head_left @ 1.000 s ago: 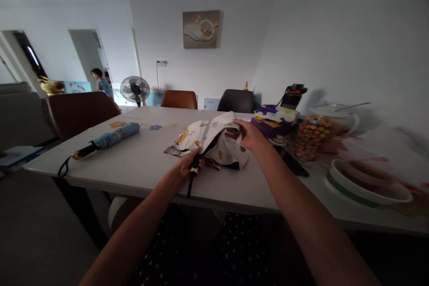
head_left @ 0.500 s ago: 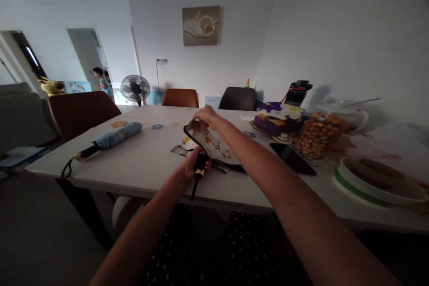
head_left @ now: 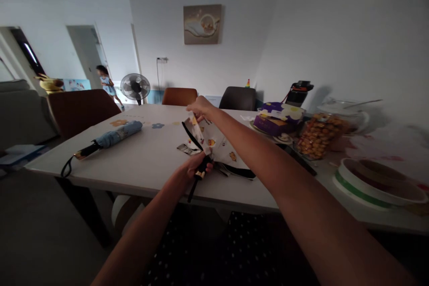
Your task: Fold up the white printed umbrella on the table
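A white patterned folding umbrella (head_left: pixel 214 145) lies partly unfurled near the front edge of the pale table (head_left: pixel 147 161). My left hand (head_left: pixel 197 167) is closed round its black handle, whose strap hangs over the edge. My right hand (head_left: pixel 200 108) reaches farther out and pinches the cloth near the umbrella's far tip, lifting a black-edged fold off the table. A blue folded umbrella (head_left: pixel 110 136) with a black handle and loop lies apart at the table's left.
At the right stand a purple box (head_left: pixel 273 123), a clear jar of orange snacks (head_left: pixel 315 140), a dark phone (head_left: pixel 301 158) and a green-rimmed round tray (head_left: pixel 375 185). Brown chairs (head_left: pixel 82 109) surround the table. A fan (head_left: pixel 135 87) and a small person (head_left: pixel 106 82) are far behind.
My right hand moved from the cloth's right side across to its far left tip and raised the fold. The left hand kept its hold on the handle. The person in the doorway stepped right.
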Demonstrator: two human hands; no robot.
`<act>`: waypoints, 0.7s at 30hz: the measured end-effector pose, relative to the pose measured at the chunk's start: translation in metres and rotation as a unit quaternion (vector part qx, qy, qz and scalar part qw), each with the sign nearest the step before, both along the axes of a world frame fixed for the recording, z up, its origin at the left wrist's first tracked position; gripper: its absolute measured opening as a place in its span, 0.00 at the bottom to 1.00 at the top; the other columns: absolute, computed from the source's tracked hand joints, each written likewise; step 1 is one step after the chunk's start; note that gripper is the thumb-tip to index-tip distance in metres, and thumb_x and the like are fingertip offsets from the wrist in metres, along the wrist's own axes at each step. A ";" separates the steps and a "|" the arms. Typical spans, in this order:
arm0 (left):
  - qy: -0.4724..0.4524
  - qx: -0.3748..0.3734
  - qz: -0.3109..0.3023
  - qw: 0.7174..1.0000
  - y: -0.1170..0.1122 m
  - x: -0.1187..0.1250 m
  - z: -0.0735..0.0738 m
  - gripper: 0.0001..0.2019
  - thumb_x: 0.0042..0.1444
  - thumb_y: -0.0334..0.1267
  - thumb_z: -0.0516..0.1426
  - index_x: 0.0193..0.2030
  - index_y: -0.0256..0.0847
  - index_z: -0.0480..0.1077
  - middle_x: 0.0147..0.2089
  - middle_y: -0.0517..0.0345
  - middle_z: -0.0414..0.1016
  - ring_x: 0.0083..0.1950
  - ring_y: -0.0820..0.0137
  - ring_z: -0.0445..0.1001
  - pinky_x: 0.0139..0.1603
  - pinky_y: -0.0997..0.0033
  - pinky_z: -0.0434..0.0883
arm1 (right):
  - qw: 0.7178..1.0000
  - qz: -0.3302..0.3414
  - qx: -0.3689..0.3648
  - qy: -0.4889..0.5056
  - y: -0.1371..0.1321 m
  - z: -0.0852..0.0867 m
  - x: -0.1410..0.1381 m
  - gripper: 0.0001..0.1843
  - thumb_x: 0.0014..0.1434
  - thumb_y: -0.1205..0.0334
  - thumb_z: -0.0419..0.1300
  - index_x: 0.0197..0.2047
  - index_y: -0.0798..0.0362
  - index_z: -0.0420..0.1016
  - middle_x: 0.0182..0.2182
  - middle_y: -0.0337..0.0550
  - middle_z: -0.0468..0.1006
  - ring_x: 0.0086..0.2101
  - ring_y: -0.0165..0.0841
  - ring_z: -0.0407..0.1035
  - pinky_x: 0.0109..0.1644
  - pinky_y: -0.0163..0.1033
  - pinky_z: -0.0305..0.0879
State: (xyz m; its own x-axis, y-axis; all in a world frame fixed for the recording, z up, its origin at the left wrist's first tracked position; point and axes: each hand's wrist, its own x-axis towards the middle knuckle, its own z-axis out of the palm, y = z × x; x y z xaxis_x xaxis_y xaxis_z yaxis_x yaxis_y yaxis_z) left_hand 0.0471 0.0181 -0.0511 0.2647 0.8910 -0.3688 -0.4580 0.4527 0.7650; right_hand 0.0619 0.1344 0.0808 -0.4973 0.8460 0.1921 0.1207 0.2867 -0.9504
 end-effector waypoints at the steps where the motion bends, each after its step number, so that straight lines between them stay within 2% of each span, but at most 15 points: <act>1: 0.007 -0.012 -0.016 1.000 0.000 -0.002 -0.001 0.17 0.58 0.49 0.50 0.28 0.37 0.62 0.17 0.63 0.61 0.14 0.80 0.58 0.12 0.83 0.53 | 1.000 0.006 0.010 -0.020 -0.005 0.005 -0.004 0.09 0.43 0.67 0.66 0.24 0.57 0.67 0.14 0.39 0.67 0.21 0.34 0.69 0.23 0.36 0.66; 3: 0.013 -0.033 -0.045 0.998 0.001 -0.005 -0.002 0.20 0.57 0.53 0.49 0.28 0.36 0.63 0.16 0.62 0.60 0.14 0.79 0.59 0.11 0.82 0.53 | 0.999 0.041 0.030 -0.007 -0.016 0.014 -0.010 0.09 0.48 0.61 0.64 0.26 0.56 0.69 0.21 0.43 0.72 0.25 0.34 0.70 0.25 0.36 0.67; 5: 0.001 -0.037 -0.050 0.998 0.001 -0.007 -0.002 0.21 0.58 0.53 0.47 0.27 0.36 0.63 0.15 0.62 0.59 0.14 0.78 0.59 0.11 0.82 0.54 | 0.995 0.067 0.059 0.034 -0.024 0.018 -0.010 0.09 0.52 0.58 0.60 0.30 0.55 0.69 0.28 0.45 0.75 0.27 0.32 0.71 0.26 0.34 0.67; 8: -0.036 -0.026 -0.042 0.998 0.003 -0.007 -0.003 0.20 0.60 0.51 0.46 0.27 0.36 0.62 0.16 0.61 0.59 0.14 0.78 0.59 0.12 0.82 0.56 | 0.992 0.023 0.113 0.046 -0.024 0.010 0.003 0.09 0.54 0.57 0.57 0.34 0.54 0.68 0.33 0.44 0.76 0.28 0.29 0.71 0.27 0.31 0.65; 11: -0.068 -0.031 -0.042 0.996 0.006 -0.008 -0.006 0.21 0.60 0.51 0.45 0.28 0.35 0.63 0.18 0.60 0.60 0.15 0.78 0.60 0.12 0.81 0.58 | 0.985 -0.079 0.151 0.005 -0.010 -0.012 0.031 0.11 0.54 0.57 0.55 0.38 0.55 0.68 0.31 0.43 0.76 0.29 0.30 0.71 0.32 0.34 0.65; 15: -0.089 -0.045 -0.033 0.994 0.012 -0.013 -0.012 0.21 0.60 0.51 0.45 0.28 0.35 0.62 0.19 0.60 0.60 0.16 0.78 0.60 0.11 0.82 0.58 | 0.946 -0.249 0.198 -0.065 0.013 -0.049 0.093 0.13 0.50 0.62 0.55 0.39 0.56 0.70 0.38 0.46 0.76 0.41 0.36 0.70 0.46 0.40 0.63; 18: -0.104 -0.038 -0.040 0.993 0.016 -0.018 -0.017 0.20 0.59 0.52 0.45 0.30 0.35 0.62 0.19 0.60 0.59 0.16 0.77 0.61 0.11 0.81 0.58 | 0.915 -0.362 0.160 -0.076 0.022 -0.079 0.145 0.11 0.47 0.64 0.54 0.35 0.56 0.71 0.39 0.49 0.76 0.43 0.40 0.68 0.49 0.43 0.61; 21: -0.127 -0.033 -0.023 0.991 0.018 -0.020 -0.018 0.19 0.59 0.51 0.46 0.31 0.35 0.62 0.20 0.60 0.59 0.17 0.77 0.61 0.12 0.81 0.59 | 0.915 -0.398 0.066 -0.031 0.017 -0.108 0.179 0.06 0.46 0.63 0.53 0.29 0.54 0.69 0.33 0.48 0.76 0.38 0.40 0.70 0.41 0.42 0.65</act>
State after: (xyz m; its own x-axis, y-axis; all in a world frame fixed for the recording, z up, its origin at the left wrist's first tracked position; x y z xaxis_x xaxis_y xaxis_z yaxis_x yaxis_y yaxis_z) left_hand 0.0266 0.0357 -0.0694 0.3969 0.8515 -0.3427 -0.6091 0.5237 0.5956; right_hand 0.2404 0.1511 -0.0269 0.2520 0.9164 0.3111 0.3937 0.1965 -0.8980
